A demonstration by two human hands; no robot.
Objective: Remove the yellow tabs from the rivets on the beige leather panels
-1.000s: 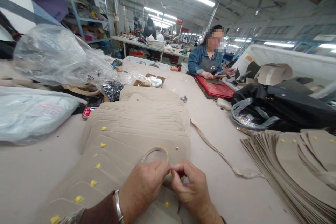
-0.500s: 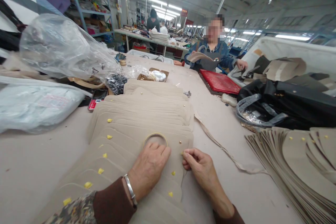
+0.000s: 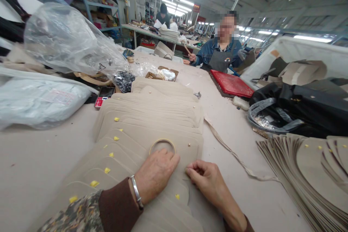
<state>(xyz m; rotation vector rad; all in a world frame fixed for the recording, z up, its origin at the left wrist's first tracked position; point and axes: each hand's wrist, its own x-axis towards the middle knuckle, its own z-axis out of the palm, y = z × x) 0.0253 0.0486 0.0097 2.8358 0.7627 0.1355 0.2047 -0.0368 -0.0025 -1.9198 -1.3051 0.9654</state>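
A row of overlapping beige flap-shaped pieces lies on the table, each with small yellow stickers and a brass stud. My left hand rests flat on the nearest pieces, fingers stretched out, just below a thin yellowish ring lying on a flap. My right hand sits beside it with fingers curled in a pinch at the flap's right edge; what it pinches is too small to make out. A brass stud shows just above that hand.
A second fan of beige pieces lies at right, a loose beige strip between. Black bags, clear plastic bags, a phone and a red mat surround them. A person works opposite.
My hands came apart and dropped onto the flaps; the left went from pinching to lying flat. The person opposite raised a tool in one hand.
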